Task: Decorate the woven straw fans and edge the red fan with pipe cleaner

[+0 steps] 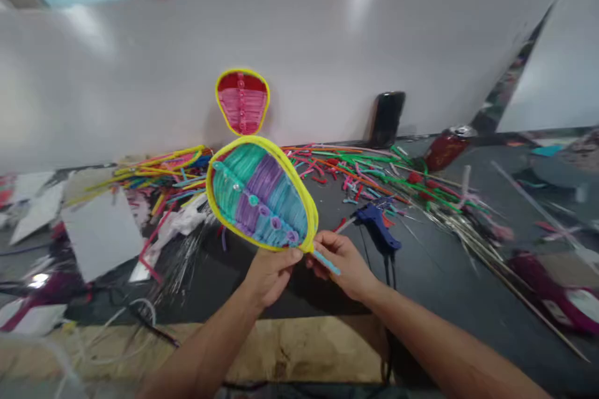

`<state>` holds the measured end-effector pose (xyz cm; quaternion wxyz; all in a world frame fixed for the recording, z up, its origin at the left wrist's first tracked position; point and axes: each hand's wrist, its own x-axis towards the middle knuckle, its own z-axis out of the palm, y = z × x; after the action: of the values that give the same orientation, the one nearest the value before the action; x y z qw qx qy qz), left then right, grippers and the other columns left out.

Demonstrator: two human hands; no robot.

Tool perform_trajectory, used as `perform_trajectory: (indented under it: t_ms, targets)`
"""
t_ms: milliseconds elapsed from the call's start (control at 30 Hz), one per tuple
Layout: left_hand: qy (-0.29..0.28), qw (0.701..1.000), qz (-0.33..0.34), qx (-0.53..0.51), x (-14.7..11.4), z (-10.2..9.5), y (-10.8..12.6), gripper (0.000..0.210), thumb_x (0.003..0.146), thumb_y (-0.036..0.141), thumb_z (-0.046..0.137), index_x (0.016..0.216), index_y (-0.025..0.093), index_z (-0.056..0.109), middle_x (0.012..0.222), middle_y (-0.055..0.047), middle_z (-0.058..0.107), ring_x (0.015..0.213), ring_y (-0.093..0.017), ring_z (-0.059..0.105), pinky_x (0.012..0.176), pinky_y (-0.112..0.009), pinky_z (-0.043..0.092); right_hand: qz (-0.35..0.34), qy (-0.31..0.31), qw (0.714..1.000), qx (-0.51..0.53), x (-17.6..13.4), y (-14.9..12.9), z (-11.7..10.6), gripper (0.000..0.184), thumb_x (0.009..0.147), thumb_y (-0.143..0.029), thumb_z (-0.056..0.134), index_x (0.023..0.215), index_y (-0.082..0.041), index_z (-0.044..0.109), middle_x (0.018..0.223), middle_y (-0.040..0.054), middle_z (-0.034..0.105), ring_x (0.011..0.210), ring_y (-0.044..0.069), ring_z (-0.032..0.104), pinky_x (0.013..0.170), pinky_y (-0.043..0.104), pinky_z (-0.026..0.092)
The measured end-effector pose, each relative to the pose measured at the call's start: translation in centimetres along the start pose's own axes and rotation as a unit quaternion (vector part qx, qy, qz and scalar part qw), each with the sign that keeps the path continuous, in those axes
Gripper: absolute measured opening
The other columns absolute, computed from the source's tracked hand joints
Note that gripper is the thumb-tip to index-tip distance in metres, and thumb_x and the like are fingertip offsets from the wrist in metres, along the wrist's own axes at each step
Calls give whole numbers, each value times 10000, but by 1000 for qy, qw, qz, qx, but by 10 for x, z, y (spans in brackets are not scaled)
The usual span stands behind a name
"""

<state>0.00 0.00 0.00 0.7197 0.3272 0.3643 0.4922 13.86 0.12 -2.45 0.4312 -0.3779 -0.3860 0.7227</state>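
Soft glare streaks the white panel (421, 31), and the outer edges blur

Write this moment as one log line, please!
left hand: holds yellow-rimmed teardrop piece | right hand: at its narrow end, by light-blue stem | around: blue glue gun, red drink can, black phone

Bare left hand (270, 275), bare right hand (346, 266), uncovered tapering forearms (421, 330) (finer detail too blurred to judge)
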Motion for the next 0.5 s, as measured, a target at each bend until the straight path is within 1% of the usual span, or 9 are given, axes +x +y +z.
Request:
perform_trajectory:
  t_ms: [33, 100, 200, 267, 333, 400, 500]
  targets:
    - [-13, 1000, -15, 5, 0, 0, -1, 199, 589, 237, 759, 695, 107, 653, 611, -36, 654, 574, -184, 625, 574, -310, 523, 15, -13, 1000, 10, -1, 2, 2, 389, 697, -516, 697, 687, -158, 544, 543, -39, 590, 391, 35, 466, 351, 132, 320]
    - [-28, 999, -37, 13, -2, 1, -2, 219, 635, 295, 731, 616, 104, 625, 508, -34, 607, 511, -185, 608, 535, -317, 516, 36, -33, 998, 30, -3, 6, 6, 380, 701, -512, 695, 715, -160, 554, 551, -39, 590, 396, 40, 471, 355, 137, 327]
    - [-22, 998, -52, 24, -3, 2, -3, 268, 656, 346, 716, 594, 112, 601, 409, -15, 543, 415, -174, 564, 455, -307, 492, 43, -42, 996, 64, -5, 9, 11, 375, 728, -516, 671, 729, -156, 565, 557, -34, 585, 400, 41, 467, 365, 146, 339]
    - [3, 999, -45, 29, -3, 1, -3, 266, 639, 344, 733, 619, 116, 598, 413, -6, 547, 371, -155, 533, 401, -285, 465, 38, -45, 995, 79, -7, 9, 14, 372, 746, -512, 658, 740, -148, 579, 576, -26, 587, 418, 41, 473, 385, 152, 355]
    - [45, 998, -24, 28, -2, -1, -3, 261, 618, 316, 756, 608, 121, 583, 441, 7, 554, 349, -125, 505, 365, -253, 434, 38, -54, 994, 84, -9, 7, 15, 366, 755, -503, 655, 769, -143, 596, 606, -18, 594, 443, 43, 488, 409, 157, 372]
    - [95, 995, 5, 19, 1, -3, -3, 261, 588, 270, 783, 580, 128, 564, 459, 32, 540, 367, -98, 500, 370, -222, 426, 43, -66, 993, 82, -11, 6, 16, 364, 757, -497, 658, 809, -139, 611, 623, -15, 597, 456, 44, 497, 423, 162, 382]
    - [152, 988, 29, 13, 5, -6, -2, 248, 536, 218, 817, 603, 126, 597, 481, 51, 539, 420, -70, 506, 418, -190, 436, 58, -77, 992, 82, -13, 4, 16, 379, 757, -489, 661, 889, -135, 624, 630, -11, 608, 449, 45, 501, 421, 163, 384]
